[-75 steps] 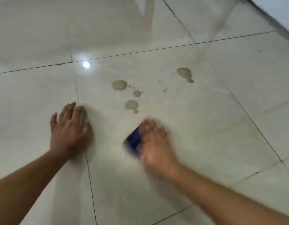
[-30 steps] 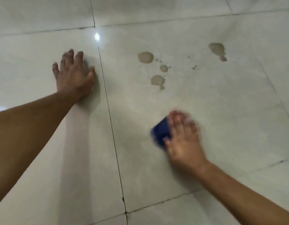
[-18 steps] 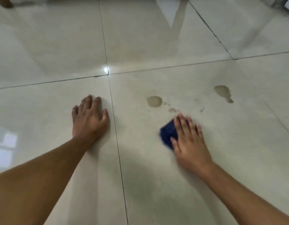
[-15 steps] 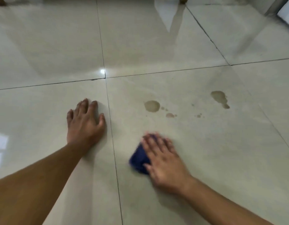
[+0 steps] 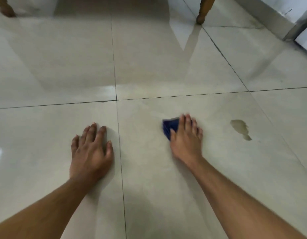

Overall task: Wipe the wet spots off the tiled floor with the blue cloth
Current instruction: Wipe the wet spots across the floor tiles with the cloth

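Observation:
My right hand (image 5: 185, 138) lies flat with straight fingers on the dark blue cloth (image 5: 169, 127), pressing it to the pale tiled floor (image 5: 149, 66). Only the cloth's left part shows past my fingers. One brownish wet spot (image 5: 239, 127) with a small drop below it lies on the same tile, to the right of the hand. My left hand (image 5: 91, 152) rests flat on the neighbouring tile, fingers spread, holding nothing.
A wooden furniture leg (image 5: 203, 10) stands at the top right, another leg (image 5: 5, 7) at the top left. A wall base and metal frame (image 5: 297, 26) run along the far right. Dark grout lines cross between my hands.
My right hand has pushed the cloth forward and right over the cluster of small spots, which no longer shows. The view has tilted up. The left hand has stayed planted.

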